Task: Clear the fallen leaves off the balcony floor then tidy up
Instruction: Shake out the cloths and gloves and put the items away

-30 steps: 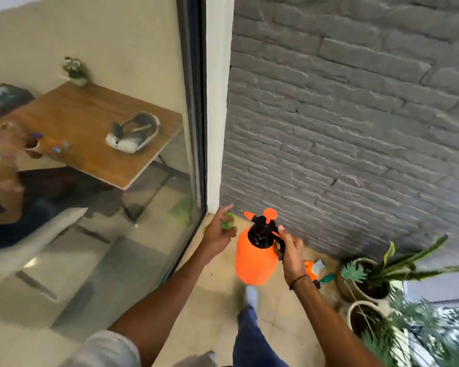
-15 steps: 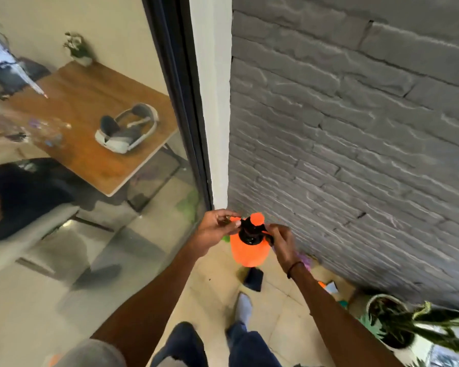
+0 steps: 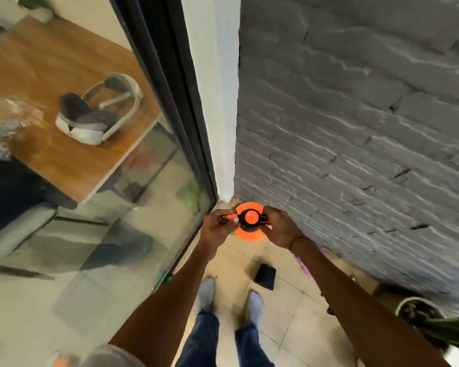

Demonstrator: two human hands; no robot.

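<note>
An orange plastic pressure sprayer bottle with a black pump head and a round orange knob (image 3: 250, 221) is seen from directly above, held low in the corner where the glass door meets the wall. The left hand (image 3: 219, 227) is curled against the left side of the black pump head, its fingers closed around the thin orange nozzle that juts out there. The right hand (image 3: 280, 225), a dark band at its wrist, is wrapped around the handle on the right side of the head, fingers bent over it. Both bare forearms are stretched forward and down from the bottom of the view. Below the hands, beige square floor tiles (image 3: 289, 308) are visible, with two feet in light grey socks (image 3: 255, 304) and blue trouser legs (image 3: 202, 340) standing on them. A small flat black object (image 3: 265, 276) lies on the tiles just ahead of the right foot. The grey painted brick wall (image 3: 355, 128) rises on the right, and a white corner post (image 3: 217, 96) and a black door frame (image 3: 167, 88) stand to the left of it. At the lower right, a round pot with green leaves (image 3: 419, 312) is partly shown. Through the glass, a white headset (image 3: 98, 109) rests on a brown wooden table (image 3: 51, 160). No fallen leaves can be made out on the blurred floor.
</note>
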